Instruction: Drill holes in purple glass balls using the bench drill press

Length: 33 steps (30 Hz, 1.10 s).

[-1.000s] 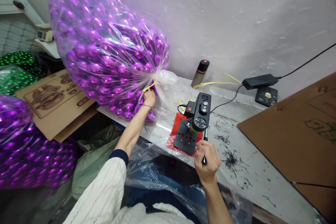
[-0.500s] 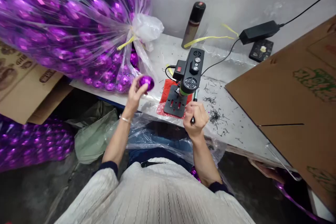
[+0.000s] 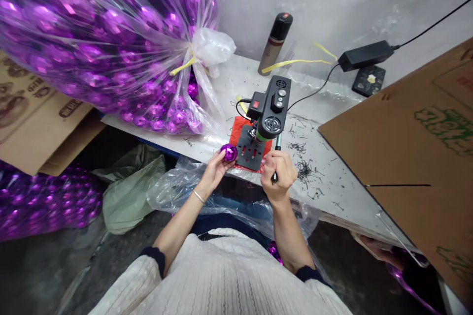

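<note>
Between the fingers of my left hand (image 3: 217,168) is a shiny purple faceted ball (image 3: 229,152), held at the left edge of a small black bench drill press (image 3: 272,108). The machine's slotted base plate (image 3: 250,150) rests on a red sheet (image 3: 236,130) on the table. My right hand (image 3: 278,173) is closed around the black-ended lever handle (image 3: 274,177) at the machine's right side. The machine's head hides most of what lies beneath it, apart from a bit of metal chuck (image 3: 253,133).
A big clear bag of purple balls (image 3: 111,49) fills the back left. A spray can (image 3: 275,44) and a power adapter (image 3: 365,55) are near the wall. Black shavings (image 3: 303,170) litter the table's right part. A cardboard box (image 3: 417,133) stands on the right.
My left hand has brought the purple ball rightward and nearer to me, down beside the base plate. My right hand stays on the lever handle. The whole view has shifted slightly.
</note>
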{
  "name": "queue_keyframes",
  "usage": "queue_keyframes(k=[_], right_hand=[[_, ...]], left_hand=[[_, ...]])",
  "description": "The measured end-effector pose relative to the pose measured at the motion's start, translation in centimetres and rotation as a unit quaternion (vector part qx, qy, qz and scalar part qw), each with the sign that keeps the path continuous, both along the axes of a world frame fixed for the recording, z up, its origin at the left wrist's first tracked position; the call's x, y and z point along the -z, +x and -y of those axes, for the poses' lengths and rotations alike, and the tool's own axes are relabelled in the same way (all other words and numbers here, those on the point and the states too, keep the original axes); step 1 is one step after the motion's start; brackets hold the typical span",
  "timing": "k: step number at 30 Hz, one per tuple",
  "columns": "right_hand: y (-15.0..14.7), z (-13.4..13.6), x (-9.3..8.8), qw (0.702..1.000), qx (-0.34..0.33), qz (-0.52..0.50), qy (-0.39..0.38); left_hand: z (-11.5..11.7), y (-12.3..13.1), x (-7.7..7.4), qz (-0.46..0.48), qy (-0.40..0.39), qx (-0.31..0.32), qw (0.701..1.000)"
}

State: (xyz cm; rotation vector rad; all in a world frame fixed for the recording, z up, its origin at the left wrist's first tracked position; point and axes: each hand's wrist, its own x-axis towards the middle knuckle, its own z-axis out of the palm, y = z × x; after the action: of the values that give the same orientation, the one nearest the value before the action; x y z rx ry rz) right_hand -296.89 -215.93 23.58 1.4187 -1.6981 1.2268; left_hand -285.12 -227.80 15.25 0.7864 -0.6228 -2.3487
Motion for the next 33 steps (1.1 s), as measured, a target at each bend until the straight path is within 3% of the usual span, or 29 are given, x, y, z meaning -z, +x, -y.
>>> queue_keyframes(k=[8,17,23,33], right_hand=[[0.0,-0.1,-0.1,1.0,-0.004,0.003,0.007],[0.0,-0.1,0.0,1.0,-0.007,0.01,0.003],[0.1,-0.1,-0.1,1.0,0.0,0.01,0.0],[0.1,-0.1,-0.3,1.0,-0.004,0.01,0.005]], left_hand=[[0.4,-1.6,-1.2,-0.01,-0.021,-0.013,1.0],[1.9,0.0,-2.6,-0.062,0.105,0.047,0.991],[2.5,-0.6,-1.9,0.015,0.064,0.053,0.996],[3.2,-1.9,-1.5,-0.01,0.032,0.045,0.998]])
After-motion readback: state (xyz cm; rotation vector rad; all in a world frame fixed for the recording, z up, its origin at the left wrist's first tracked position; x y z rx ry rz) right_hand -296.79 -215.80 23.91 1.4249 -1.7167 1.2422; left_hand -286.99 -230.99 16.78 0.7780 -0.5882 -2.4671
